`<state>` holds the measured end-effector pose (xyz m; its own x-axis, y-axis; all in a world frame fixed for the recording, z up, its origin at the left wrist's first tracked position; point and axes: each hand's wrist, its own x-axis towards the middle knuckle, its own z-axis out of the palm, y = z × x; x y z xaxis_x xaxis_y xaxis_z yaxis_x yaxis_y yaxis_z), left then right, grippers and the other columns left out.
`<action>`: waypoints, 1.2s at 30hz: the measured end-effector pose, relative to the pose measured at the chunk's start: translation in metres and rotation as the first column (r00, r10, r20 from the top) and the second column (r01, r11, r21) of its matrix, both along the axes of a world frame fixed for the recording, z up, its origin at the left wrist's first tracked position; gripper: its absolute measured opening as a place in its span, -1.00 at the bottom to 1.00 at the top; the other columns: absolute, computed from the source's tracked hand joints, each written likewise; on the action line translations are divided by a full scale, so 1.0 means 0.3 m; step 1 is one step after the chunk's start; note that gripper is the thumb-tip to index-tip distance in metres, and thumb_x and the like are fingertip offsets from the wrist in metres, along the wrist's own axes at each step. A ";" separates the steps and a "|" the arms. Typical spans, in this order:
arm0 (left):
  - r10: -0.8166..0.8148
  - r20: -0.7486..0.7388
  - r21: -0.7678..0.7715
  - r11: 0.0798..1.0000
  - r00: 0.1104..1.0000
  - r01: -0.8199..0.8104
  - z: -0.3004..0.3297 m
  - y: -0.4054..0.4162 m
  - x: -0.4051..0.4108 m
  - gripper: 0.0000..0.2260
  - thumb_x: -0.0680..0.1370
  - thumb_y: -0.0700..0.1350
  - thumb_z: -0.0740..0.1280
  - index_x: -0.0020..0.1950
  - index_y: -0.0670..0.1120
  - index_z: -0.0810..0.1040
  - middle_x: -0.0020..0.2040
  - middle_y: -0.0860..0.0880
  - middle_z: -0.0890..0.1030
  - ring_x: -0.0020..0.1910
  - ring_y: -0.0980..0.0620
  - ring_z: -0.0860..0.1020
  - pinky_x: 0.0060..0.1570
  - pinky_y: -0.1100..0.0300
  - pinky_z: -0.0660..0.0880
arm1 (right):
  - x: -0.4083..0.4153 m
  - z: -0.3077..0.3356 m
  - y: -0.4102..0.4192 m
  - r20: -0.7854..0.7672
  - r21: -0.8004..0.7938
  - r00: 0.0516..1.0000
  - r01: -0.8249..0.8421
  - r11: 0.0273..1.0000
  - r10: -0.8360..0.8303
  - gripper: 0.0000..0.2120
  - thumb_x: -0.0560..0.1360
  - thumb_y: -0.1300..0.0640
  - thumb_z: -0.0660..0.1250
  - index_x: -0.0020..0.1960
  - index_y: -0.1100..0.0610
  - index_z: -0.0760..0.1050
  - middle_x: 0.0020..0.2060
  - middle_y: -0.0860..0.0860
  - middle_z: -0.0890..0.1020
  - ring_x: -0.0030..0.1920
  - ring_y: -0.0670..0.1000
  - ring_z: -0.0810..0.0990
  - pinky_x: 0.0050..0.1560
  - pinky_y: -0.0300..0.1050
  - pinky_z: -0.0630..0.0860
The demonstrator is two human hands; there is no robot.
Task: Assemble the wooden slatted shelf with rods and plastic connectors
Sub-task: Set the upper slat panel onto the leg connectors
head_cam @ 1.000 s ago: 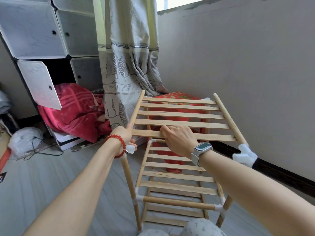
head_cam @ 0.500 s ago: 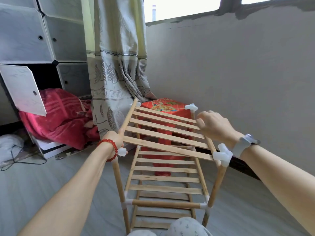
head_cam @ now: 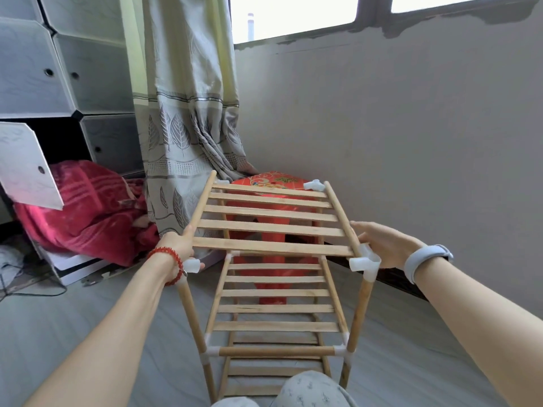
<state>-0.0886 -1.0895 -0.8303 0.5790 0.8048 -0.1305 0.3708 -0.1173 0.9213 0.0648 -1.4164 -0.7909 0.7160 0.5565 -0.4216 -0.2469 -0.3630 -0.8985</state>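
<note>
Slats of the top panel sit tilted over the shelf frame, which stands on the floor in front of my knees. My left hand has its grip wrapped round the panel's left rod just above the near-left connector. My right hand holds the right rod beside the near-right connector, fingers curled on it. I judge the rod ends are not yet seated in the sockets. If I push down unevenly, one end could miss its socket and the uprights could splay, or the frame could tip toward the red stool behind it.
</note>
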 end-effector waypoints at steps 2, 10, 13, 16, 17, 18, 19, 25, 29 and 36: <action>0.005 0.018 0.003 1.000 1.000 -0.005 0.006 -0.005 0.005 -0.56 0.62 0.11 0.12 -0.23 -0.24 0.36 -0.25 -0.13 0.50 -0.34 -0.16 0.61 0.04 -0.12 0.56 | 0.003 0.029 0.019 0.071 0.044 0.993 0.092 0.995 -0.095 -0.68 0.63 0.01 0.10 -0.19 0.18 0.40 -0.42 0.03 0.49 -0.54 -0.08 0.50 -0.48 -0.22 0.43; -0.013 -0.012 -0.001 1.000 1.000 0.013 0.013 0.002 0.014 -0.58 0.63 0.09 0.11 0.04 -0.30 0.37 -0.22 -0.12 0.48 -0.40 -0.13 0.57 -0.55 0.20 0.53 | 0.048 0.000 0.010 0.035 0.288 0.905 0.396 0.872 -0.423 -0.83 0.53 0.32 0.22 0.08 0.36 0.47 -0.13 0.18 0.53 -0.22 0.07 0.57 -0.40 -0.21 0.57; 0.005 -0.019 0.027 1.000 1.000 -0.004 0.004 0.018 0.030 -0.58 0.64 0.09 0.10 0.02 -0.31 0.39 -0.23 -0.12 0.49 -0.38 -0.13 0.58 -0.41 0.13 0.57 | 0.046 0.047 0.037 0.102 0.352 0.876 0.412 0.840 -0.472 -0.90 0.54 0.35 0.21 -0.01 0.36 0.48 -0.18 0.14 0.52 -0.23 0.05 0.56 -0.36 -0.25 0.60; 0.045 -0.019 0.053 0.998 0.999 -0.044 -0.016 0.031 0.039 -0.54 0.63 0.12 0.09 0.00 -0.30 0.42 -0.23 -0.17 0.56 -0.30 -0.19 0.61 -0.22 -0.01 0.58 | 0.021 0.049 0.070 0.155 0.334 0.887 0.367 0.868 -0.434 -0.82 0.60 0.25 0.16 -0.10 0.21 0.51 -0.24 0.09 0.53 -0.30 0.04 0.51 -0.46 -0.24 0.48; 0.049 -0.039 0.096 0.994 0.998 -0.045 -0.026 0.040 0.044 -0.50 0.62 0.16 0.08 0.00 -0.31 0.44 -0.20 -0.21 0.60 -0.24 -0.23 0.62 -0.16 -0.07 0.59 | 0.011 0.039 0.077 0.178 0.296 0.894 0.349 0.889 -0.411 -0.80 0.62 0.18 0.14 -0.08 0.17 0.51 -0.25 0.10 0.56 -0.32 0.05 0.52 -0.49 -0.25 0.44; 0.052 -0.074 0.154 0.987 0.996 -0.040 -0.037 0.053 0.048 -0.46 0.60 0.19 0.06 0.01 -0.31 0.48 -0.14 -0.23 0.62 -0.17 -0.25 0.62 -0.09 -0.10 0.58 | 0.007 0.022 0.083 0.205 0.251 0.896 0.341 0.906 -0.395 -0.77 0.64 0.13 0.10 -0.02 0.16 0.51 -0.23 0.12 0.59 -0.34 0.07 0.55 -0.50 -0.25 0.43; 0.064 -0.116 0.213 0.976 0.991 -0.038 -0.041 0.061 0.048 -0.45 0.60 0.19 0.05 0.03 -0.29 0.51 -0.09 -0.24 0.64 -0.10 -0.25 0.61 -0.02 -0.10 0.56 | 0.006 0.004 0.090 0.235 0.204 0.893 0.340 0.918 -0.383 -0.74 0.65 0.09 0.05 0.05 0.16 0.49 -0.17 0.17 0.62 -0.36 0.08 0.58 -0.51 -0.24 0.44; 0.134 -0.264 0.463 0.887 0.955 0.003 -0.007 0.039 0.037 -0.53 0.63 0.06 0.05 0.08 -0.28 0.59 0.09 -0.25 0.60 0.10 -0.25 0.53 0.08 0.02 0.46 | 0.002 -0.036 0.115 0.473 -0.076 0.838 0.348 0.935 -0.273 -0.71 0.66 0.04 -0.06 0.10 0.22 0.31 -0.14 0.19 0.57 -0.46 0.03 0.49 -0.47 -0.17 0.43; 0.172 -0.334 0.570 0.820 0.927 0.053 0.019 -0.002 0.009 -0.63 0.63 -0.02 0.09 0.20 -0.24 0.52 0.17 -0.24 0.55 0.18 -0.24 0.50 0.12 0.02 0.42 | 0.008 -0.049 0.122 0.688 -0.252 0.718 0.369 0.895 -0.103 -0.71 0.64 0.08 -0.08 0.04 0.24 0.33 -0.22 0.10 0.49 -0.37 -0.01 0.43 -0.44 -0.15 0.31; -0.016 -0.278 0.912 0.310 0.960 0.269 0.049 -0.189 0.069 -0.66 0.60 0.03 0.10 0.33 -0.02 0.43 0.33 -0.01 0.44 0.34 -0.03 0.32 0.37 -0.02 0.19 | 0.024 -0.058 0.131 0.636 -0.131 0.751 0.328 0.935 -0.175 -0.71 0.66 0.08 -0.06 0.00 0.20 0.37 -0.34 0.04 0.42 -0.42 -0.01 0.37 -0.40 -0.15 0.35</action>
